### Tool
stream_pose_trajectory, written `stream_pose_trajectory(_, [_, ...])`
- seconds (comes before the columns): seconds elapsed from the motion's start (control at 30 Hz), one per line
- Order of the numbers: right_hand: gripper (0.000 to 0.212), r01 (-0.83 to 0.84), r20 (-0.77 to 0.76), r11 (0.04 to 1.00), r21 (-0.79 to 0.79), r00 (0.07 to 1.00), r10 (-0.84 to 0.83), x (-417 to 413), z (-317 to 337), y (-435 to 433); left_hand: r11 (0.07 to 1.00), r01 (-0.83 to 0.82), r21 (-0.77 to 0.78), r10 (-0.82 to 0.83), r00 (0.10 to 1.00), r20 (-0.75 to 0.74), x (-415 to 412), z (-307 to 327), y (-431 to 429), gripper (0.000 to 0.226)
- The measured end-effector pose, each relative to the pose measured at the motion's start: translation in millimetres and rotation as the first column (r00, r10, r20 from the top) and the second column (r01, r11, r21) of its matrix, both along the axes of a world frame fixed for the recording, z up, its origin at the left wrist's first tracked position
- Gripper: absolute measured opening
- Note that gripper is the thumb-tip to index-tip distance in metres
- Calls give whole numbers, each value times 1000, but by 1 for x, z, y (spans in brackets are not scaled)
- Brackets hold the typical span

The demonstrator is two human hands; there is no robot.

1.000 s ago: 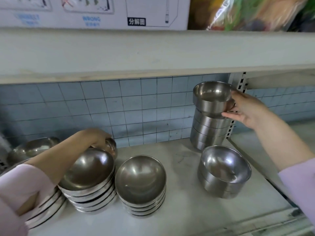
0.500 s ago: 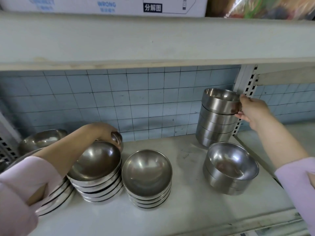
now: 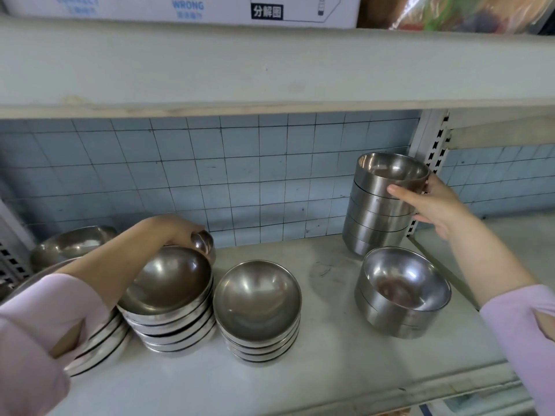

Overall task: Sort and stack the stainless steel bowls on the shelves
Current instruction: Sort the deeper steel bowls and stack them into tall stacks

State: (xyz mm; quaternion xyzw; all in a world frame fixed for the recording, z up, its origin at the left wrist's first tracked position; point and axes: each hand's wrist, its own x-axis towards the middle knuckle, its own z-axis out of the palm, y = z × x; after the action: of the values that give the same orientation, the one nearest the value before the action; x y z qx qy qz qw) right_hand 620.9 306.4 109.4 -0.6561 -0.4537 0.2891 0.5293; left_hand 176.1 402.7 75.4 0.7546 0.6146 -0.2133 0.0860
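At the back-right corner of the shelf (image 3: 330, 355), the right hand (image 3: 435, 205) clasps the top bowl (image 3: 390, 172), upright on the tall stack (image 3: 372, 229) just left of its palm, while the left hand (image 3: 177, 229) curls round a small bowl (image 3: 204, 243) farther left.

Your tall stack of deep steel bowls (image 3: 375, 223) stands upright at 3 o'clock on the shelf (image 3: 330, 364), with its top bowl (image 3: 390, 172) in your right hand's (image 3: 441, 205) grip. A short deep stack (image 3: 402, 295) sits at 4 o'clock. Shallow stacks stand at 6 o'clock (image 3: 256, 307) and 8 o'clock (image 3: 168, 292). At the latter's 12 o'clock, your left hand (image 3: 177, 229) holds a small bowl (image 3: 205, 243).
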Motion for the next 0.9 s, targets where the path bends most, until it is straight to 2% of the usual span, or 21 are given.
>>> stream_pose_trajectory(0.1, [69, 18, 22, 1000, -6, 1000, -18, 2, -2, 1, 1000, 2, -18, -2, 1000, -10, -7, -2, 4, 75])
stream_pose_trajectory(0.23, [68, 46, 23, 999, 19, 999, -46, 0, -8, 3, 998, -9, -57, 12, 998, 65, 0, 7, -6, 81])
stream_pose_trajectory(0.37, [56, 31, 36, 999, 32, 999, -32, 1, -11, 0, 999, -27, -44, 33, 990, 134, 7, 3, -4, 121])
stream_pose_trajectory(0.5, [44, -5, 66, 998, 56, 998, 1, 2, -7, -2, 997, -58, -48, 64, 989, 130, 35, 7, -7, 131])
stream_pose_trajectory(0.57, [42, -19, 87, 998, 67, 996, 13, 3, -7, -2, 997, -57, -46, 61, 993, 101, 48, 10, -8, 130])
stream_pose_trajectory(0.73, [47, -31, 174, 999, 32, 984, 25, 13, -9, 0, 997, -60, -52, 61, 998, 23, 64, 10, -13, 105])
stream_pose_trajectory(0.83, [57, -55, 235, 998, 21, 971, 49, 23, -9, 2, 997, -55, -52, 57, 998, 20, 83, 11, -21, 103])
stream_pose_trajectory(0.9, [53, -89, 267, 996, 1, 960, 86, 28, -7, 2, 997, -55, -48, 57, 998, 35, 99, 11, -23, 105])
